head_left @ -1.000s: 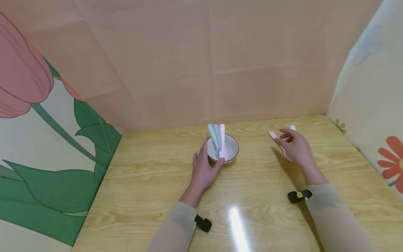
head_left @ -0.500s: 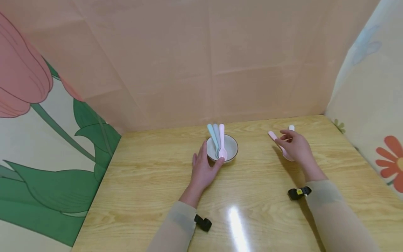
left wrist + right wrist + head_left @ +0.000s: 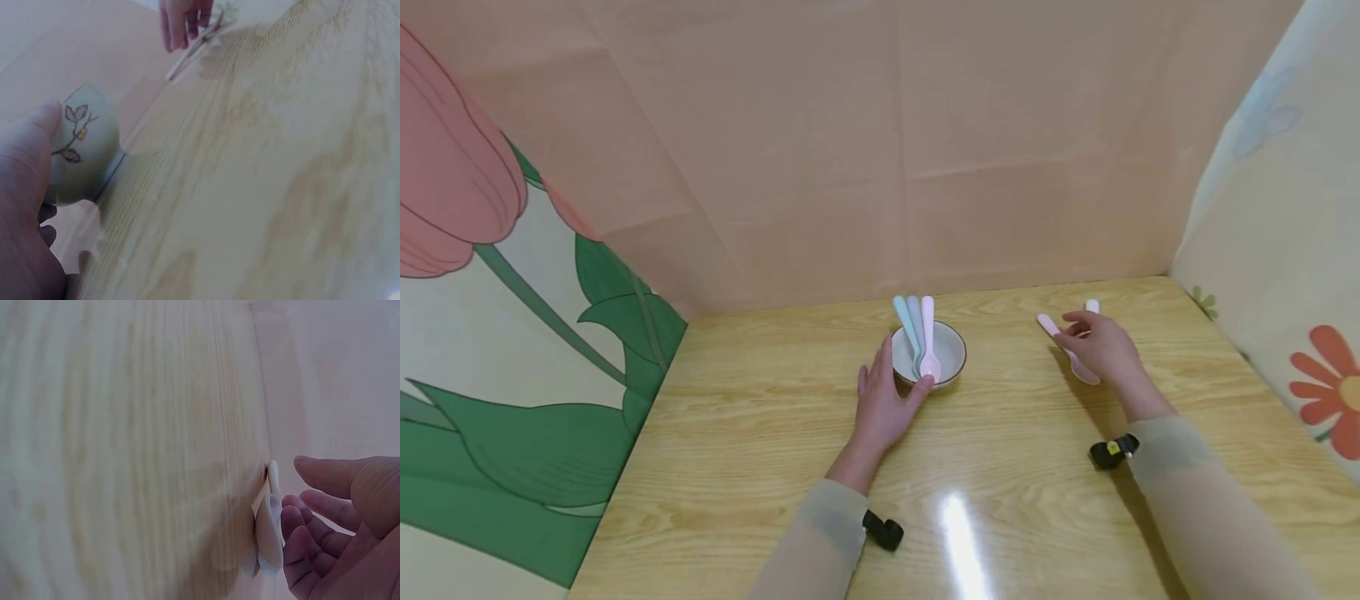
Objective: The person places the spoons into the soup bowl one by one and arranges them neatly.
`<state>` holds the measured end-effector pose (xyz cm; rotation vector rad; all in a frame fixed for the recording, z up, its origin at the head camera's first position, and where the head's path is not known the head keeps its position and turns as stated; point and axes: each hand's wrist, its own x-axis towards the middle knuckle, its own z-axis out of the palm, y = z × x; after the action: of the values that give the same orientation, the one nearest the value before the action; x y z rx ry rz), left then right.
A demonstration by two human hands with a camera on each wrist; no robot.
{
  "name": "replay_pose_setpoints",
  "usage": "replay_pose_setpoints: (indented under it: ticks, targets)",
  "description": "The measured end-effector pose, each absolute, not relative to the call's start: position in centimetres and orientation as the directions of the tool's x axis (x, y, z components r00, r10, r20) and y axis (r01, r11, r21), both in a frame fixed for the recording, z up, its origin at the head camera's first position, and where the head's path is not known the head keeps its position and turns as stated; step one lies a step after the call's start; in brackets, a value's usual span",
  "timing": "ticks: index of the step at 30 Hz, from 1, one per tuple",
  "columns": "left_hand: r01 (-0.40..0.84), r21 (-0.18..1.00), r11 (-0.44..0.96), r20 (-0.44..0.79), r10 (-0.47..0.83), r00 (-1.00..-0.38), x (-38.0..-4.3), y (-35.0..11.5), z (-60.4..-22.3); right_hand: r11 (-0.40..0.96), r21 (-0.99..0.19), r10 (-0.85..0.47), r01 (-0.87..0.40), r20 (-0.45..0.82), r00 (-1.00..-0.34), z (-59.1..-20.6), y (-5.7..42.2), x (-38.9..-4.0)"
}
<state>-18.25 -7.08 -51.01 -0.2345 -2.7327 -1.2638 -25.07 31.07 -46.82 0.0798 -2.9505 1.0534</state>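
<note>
A white bowl [image 3: 953, 354] with a dark rim stands near the table's back; its outside has a leaf-branch pattern [image 3: 76, 131]. It holds a light blue spoon [image 3: 906, 320], a grey-blue one and a pink spoon [image 3: 928, 333], handles leaning on the far rim. My left hand [image 3: 883, 408] holds the bowl's near left side, thumb at the front rim. My right hand [image 3: 1108, 346] is over a pink spoon [image 3: 1047, 325] lying on the table, thumb and bent fingers apart. In the right wrist view fingertips sit close to a spoon's head [image 3: 270, 540]; contact is unclear. A white handle end [image 3: 1092, 306] shows behind this hand.
The wood-grain table [image 3: 760, 433] ends at a pinkish cloth backdrop [image 3: 790, 192]. Patterned panels with a tulip [image 3: 452, 167] and an orange flower [image 3: 1326, 387] flank it. Each wrist wears a small black camera [image 3: 883, 531].
The head view has turned very slightly, so the right side sits a little further left. Both hands, the bowl and the spoons keep their places.
</note>
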Motion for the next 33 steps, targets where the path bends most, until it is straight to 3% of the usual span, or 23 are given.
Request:
replay_pose_setpoints:
  ticks: [12,33]
  targets:
    - [0.181,0.742,0.645,0.162,0.089,-0.983,-18.3,-7.1,-50.9,0.794,-0.608,-0.051,0.007,-0.078,-0.996,-47.1,31.3,-25.8]
    - [0.189,0.748,0.636,0.172,0.089,-0.981,-18.1,-7.0,-50.9,0.836,-0.549,-0.062,0.012,-0.117,-0.991,-47.2,31.6,-26.4]
